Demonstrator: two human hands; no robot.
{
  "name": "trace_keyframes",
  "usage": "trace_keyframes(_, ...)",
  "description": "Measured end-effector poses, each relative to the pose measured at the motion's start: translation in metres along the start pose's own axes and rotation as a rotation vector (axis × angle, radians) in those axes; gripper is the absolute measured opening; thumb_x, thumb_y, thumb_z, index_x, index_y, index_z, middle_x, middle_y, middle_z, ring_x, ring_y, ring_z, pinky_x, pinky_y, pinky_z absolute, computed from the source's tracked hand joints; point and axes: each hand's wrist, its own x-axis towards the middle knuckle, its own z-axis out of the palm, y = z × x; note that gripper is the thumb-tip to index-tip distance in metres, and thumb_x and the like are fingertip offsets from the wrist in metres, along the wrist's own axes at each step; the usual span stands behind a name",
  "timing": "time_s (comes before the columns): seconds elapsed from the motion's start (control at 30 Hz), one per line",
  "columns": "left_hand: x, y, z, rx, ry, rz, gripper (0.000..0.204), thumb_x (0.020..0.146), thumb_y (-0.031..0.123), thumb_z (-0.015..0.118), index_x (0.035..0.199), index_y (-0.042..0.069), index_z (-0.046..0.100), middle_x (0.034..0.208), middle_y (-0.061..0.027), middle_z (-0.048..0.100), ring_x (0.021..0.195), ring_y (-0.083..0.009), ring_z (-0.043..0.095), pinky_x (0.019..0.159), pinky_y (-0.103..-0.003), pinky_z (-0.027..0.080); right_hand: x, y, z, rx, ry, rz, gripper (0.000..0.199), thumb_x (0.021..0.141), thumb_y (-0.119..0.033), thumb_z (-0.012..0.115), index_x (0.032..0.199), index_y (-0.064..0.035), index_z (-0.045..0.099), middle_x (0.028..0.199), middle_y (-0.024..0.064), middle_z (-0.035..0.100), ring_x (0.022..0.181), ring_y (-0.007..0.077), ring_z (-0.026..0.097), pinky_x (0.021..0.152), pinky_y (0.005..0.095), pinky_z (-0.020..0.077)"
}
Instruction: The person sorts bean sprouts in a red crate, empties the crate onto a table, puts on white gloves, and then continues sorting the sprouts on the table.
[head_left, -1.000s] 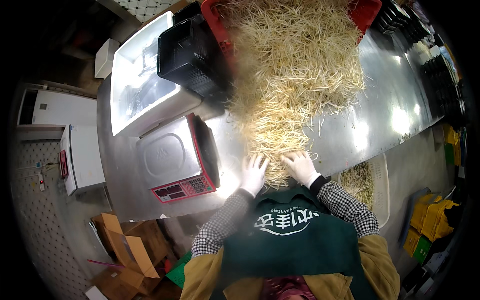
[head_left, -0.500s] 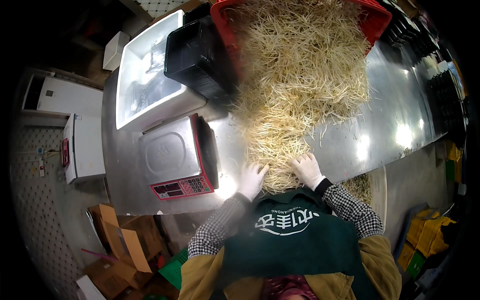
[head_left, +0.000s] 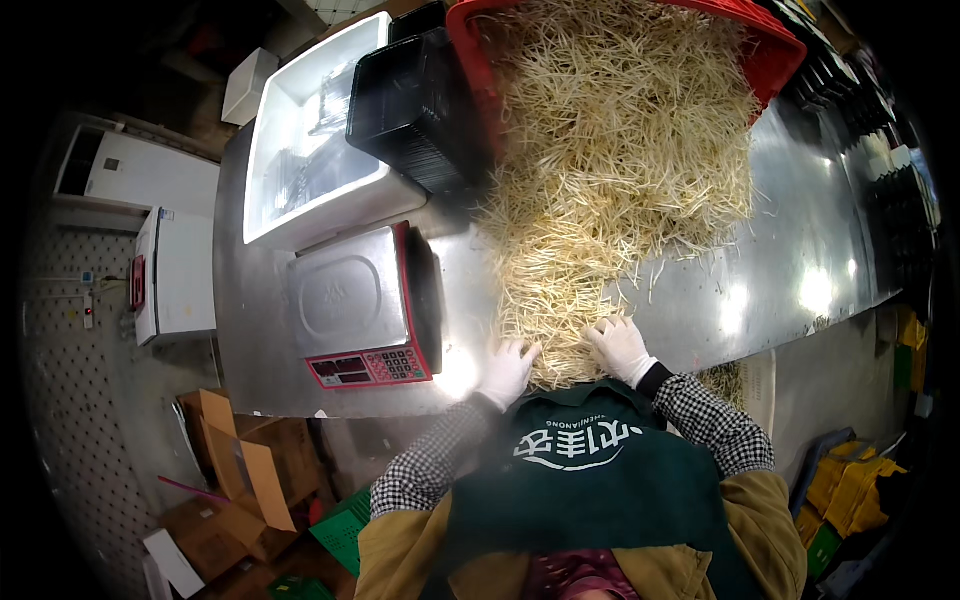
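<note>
Both gloved hands lie spread flat on the near end of the sprout pile (head_left: 600, 200): left hand (head_left: 508, 370) beside the scale (head_left: 360, 305), right hand (head_left: 620, 347) opposite, holding nothing.

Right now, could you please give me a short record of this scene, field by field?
surface: steel table
left hand: white glove, at the near left edge of the sprouts
right hand: white glove, on the sprouts' near edge
crate: red, sprouts spilling from it
scale: left of the hands
trays: black stack behind the scale
</note>
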Motion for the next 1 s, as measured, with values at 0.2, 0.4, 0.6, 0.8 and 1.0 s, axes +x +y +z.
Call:
trace_keyframes(0.2,0.039,0.009,-0.016,-0.039,0.324,-0.047,0.045,0.081,0.018,0.067,0.125,0.018,0.059,0.130,-0.0107,0.054,0.124,-0.0299,0.048,0.105,-0.050,0.035,0.044,-0.017,-0.030,0.063,0.297,0.086,0.091,0.071,-0.034,0.080,0.147,-0.0070,0.037,0.130,0.0124,0.052,0.115,0.0308,0.054,0.094,0.0436,0.0427)
trace_keyframes(0.4,0.022,-0.008,0.004,-0.098,0.031,-0.038,0.039,0.081,0.018,0.067,0.120,0.019,0.063,0.116,-0.0076,0.060,0.111,-0.0273,0.054,0.104,-0.049,0.035,0.039,-0.003,-0.007,0.125,-0.078,0.046,0.066,0.078,-0.020,0.069,0.139,-0.0105,0.047,0.107,0.0133,0.063,0.101,0.0304,0.062,0.091,0.0420,0.0454)
trace_keyframes(0.6,0.034,-0.003,-0.017,-0.271,0.345,-0.079,0.042,0.077,0.014,0.070,0.119,0.016,0.062,0.118,-0.0125,0.057,0.113,-0.0340,0.054,0.103,-0.051,0.036,0.038,-0.004,-0.037,0.105,0.193,0.048,0.082,0.071,-0.029,0.078,0.143,-0.0097,0.044,0.138,0.0135,0.049,0.117,0.0342,0.055,0.098,0.0434,0.0446)
trace_keyframes(0.8,0.091,-0.027,-0.013,0.017,0.119,-0.231,0.049,0.079,0.012,0.070,0.126,0.011,0.056,0.107,-0.0102,0.063,0.107,-0.0279,0.058,0.097,-0.048,0.044,0.080,-0.010,-0.034,0.252,-0.227,0.187,0.079,0.076,-0.021,0.070,0.147,-0.0080,0.037,0.129,0.0216,0.056,0.104,0.0372,0.062,0.090,0.0432,0.0497)
trace_keyframes(1.0,0.096,-0.052,-0.047,-0.262,0.276,-0.124,0.062,0.079,0.011,0.070,0.134,0.001,0.045,0.101,-0.0127,0.063,0.097,-0.0316,0.061,0.085,-0.041,0.051,0.066,0.030,-0.058,0.273,-0.014,0.163,0.087,0.078,-0.027,0.072,0.151,-0.0073,0.029,0.133,0.0199,0.054,0.117,0.0363,0.056,0.097,0.0452,0.0453)
